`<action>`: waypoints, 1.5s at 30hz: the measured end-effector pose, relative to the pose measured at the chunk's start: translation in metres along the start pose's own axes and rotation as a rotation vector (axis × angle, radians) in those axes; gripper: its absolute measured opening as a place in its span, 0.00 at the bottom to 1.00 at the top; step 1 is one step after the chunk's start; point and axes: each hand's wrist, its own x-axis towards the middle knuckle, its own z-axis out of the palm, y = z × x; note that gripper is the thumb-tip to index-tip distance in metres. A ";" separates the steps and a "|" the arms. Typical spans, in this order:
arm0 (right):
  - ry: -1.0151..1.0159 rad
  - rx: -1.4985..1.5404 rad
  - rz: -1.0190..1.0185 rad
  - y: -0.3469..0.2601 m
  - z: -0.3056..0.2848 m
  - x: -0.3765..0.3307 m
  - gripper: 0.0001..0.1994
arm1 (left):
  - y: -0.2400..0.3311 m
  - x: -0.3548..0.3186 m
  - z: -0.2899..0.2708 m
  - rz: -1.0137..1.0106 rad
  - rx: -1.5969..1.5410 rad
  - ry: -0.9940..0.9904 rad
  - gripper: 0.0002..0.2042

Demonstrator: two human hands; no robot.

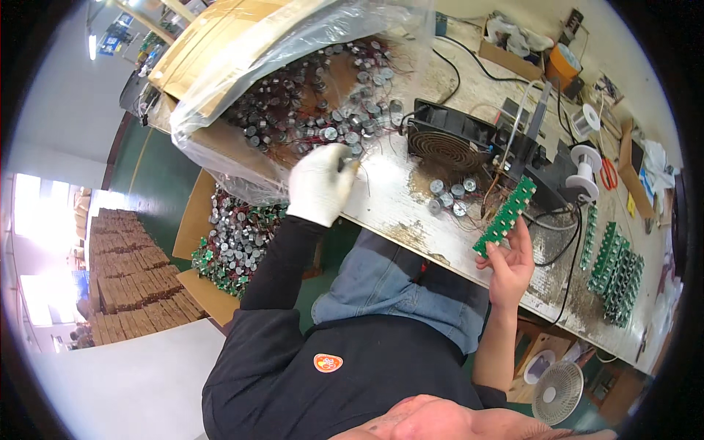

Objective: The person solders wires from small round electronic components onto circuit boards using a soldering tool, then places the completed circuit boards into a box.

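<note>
While right fingers (499, 259) pinch green circuit strip (507, 213) | left gloved fingers (345, 177) near metal cylinders (331, 133) | left grip: can't tell

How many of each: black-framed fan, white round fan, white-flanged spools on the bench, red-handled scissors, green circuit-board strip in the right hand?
Black-framed fan with round grille: 1
White round fan: 1
White-flanged spools on the bench: 2
Red-handled scissors: 1
Green rectangular circuit-board strip in the right hand: 1
Total: 6

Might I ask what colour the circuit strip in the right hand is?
The circuit strip is green, best seen in the head view.
</note>
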 end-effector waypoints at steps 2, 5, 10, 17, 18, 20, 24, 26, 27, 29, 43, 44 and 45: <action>0.020 -0.011 0.017 0.001 0.002 0.001 0.32 | 0.010 0.000 -0.001 -0.058 0.029 -0.071 0.10; 0.015 -0.008 0.005 0.001 0.001 -0.001 0.32 | 0.016 -0.010 -0.005 -0.093 -0.053 -0.081 0.10; 0.018 -0.024 0.011 -0.003 0.005 -0.001 0.32 | -0.014 -0.023 -0.016 -0.166 -0.072 0.248 0.09; 0.021 -0.007 0.013 -0.001 0.004 0.000 0.32 | -0.012 -0.023 -0.013 -0.152 -0.087 0.366 0.11; 0.021 -0.003 0.014 -0.001 0.003 0.000 0.32 | 0.001 -0.027 -0.018 -0.161 -0.156 0.385 0.12; 0.024 -0.009 0.011 0.001 0.002 0.000 0.32 | 0.011 -0.029 -0.021 -0.110 -0.119 0.309 0.14; 0.023 0.001 0.000 -0.002 0.002 -0.002 0.32 | 0.020 0.006 -0.031 0.119 0.242 0.087 0.16; 0.011 0.003 0.001 -0.001 0.001 -0.002 0.32 | 0.017 0.022 -0.028 0.057 0.443 -0.146 0.15; 0.007 0.002 0.000 -0.001 0.000 -0.001 0.32 | 0.011 0.029 -0.022 0.070 0.523 -0.210 0.11; 0.004 0.003 -0.007 0.000 0.000 0.000 0.32 | -0.007 0.035 -0.013 0.099 0.562 -0.207 0.08; 0.012 -0.007 0.016 -0.001 0.001 -0.001 0.32 | 0.001 0.071 0.001 0.183 -0.419 0.409 0.05; 0.009 0.000 0.009 -0.001 0.001 -0.001 0.32 | 0.003 0.069 0.002 0.040 -0.781 0.382 0.08; 0.006 0.011 0.005 0.000 0.001 -0.001 0.32 | 0.008 0.066 -0.006 -0.087 -1.082 0.327 0.10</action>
